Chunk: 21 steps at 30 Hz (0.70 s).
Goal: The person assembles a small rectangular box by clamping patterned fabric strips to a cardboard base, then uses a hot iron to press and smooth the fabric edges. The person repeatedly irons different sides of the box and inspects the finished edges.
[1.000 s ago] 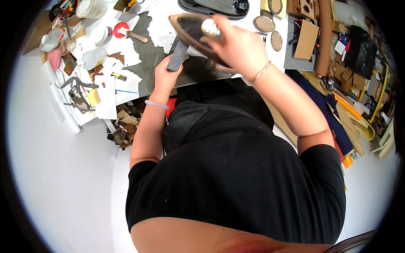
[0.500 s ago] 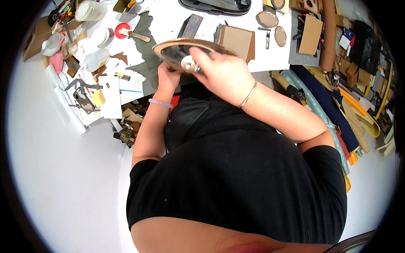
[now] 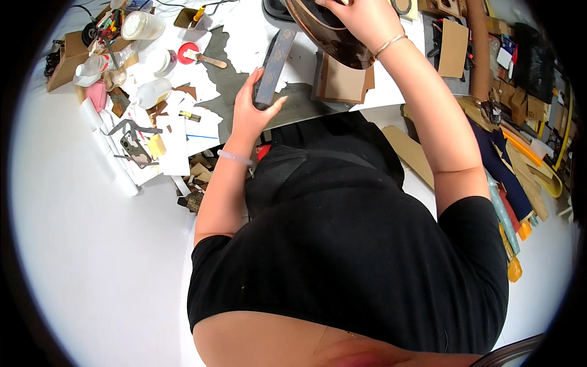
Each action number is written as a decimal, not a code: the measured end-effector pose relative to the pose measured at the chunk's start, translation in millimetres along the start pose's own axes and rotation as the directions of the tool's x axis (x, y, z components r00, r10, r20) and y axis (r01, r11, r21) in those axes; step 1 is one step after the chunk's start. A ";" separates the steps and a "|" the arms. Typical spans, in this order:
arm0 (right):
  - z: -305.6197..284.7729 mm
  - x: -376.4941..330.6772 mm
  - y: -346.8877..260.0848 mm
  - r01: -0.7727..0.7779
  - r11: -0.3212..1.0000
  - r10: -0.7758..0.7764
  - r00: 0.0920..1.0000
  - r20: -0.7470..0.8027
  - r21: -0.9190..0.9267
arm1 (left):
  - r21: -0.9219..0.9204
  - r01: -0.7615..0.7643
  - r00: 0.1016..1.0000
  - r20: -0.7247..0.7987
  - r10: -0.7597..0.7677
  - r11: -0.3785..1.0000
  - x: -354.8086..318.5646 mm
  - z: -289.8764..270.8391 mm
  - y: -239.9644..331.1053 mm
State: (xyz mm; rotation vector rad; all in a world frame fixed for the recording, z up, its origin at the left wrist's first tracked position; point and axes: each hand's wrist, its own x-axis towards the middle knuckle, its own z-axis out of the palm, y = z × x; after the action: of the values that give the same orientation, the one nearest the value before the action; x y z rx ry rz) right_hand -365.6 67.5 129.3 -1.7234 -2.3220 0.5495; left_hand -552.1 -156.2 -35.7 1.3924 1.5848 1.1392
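Observation:
My left hand grips the near end of a long grey-blue patterned bar that lies slanted on the white table. My right hand is raised at the top of the view, holding the rim of a large dark brown oval dish tilted above the table. Under the dish lies a brown cardboard piece on a grey sheet. My black-clad torso fills the lower middle of the view.
The table's left part is crowded with clear plastic jars, a red tape roll, a brush, paper scraps and cardboard bits. At right lie cardboard sheets, a brown tube, fabric rolls and a yellow strip on the floor.
My right hand carried the oval dish up and to the right, away from my body. My left hand let go of the dish's underside and took hold of the grey-blue bar.

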 end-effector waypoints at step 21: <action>-42.7 -90.8 72.1 -0.133 0.947 0.190 0.966 -0.174 0.294 | -0.126 0.311 0.948 0.114 -0.298 0.942 24.0 5.5 -11.8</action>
State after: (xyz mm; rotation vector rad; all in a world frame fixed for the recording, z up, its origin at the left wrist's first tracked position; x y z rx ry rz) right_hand -259.0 6.9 144.5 -1.7518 -1.8752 0.6632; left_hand -554.6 -131.9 -47.9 1.0476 1.5549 0.9660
